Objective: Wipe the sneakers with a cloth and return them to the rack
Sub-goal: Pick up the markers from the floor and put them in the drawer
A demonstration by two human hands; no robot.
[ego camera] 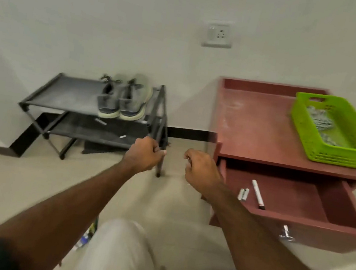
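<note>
The pair of grey sneakers (124, 98) sits side by side at the right end of the black rack's (64, 93) top shelf, long axes running front to back, pale-soled heels toward the person and toes toward the wall. They look like grey knit with dark laces, though blurred. Both the left hand (144, 154) and right hand (200, 169) hover before the rack with fingers curled, holding nothing.

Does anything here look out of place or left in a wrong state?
Yes. The drawer of the red cabinet stands pulled open, with a marker and small batteries lying loose inside. The sneakers sit neatly on the rack.
</note>
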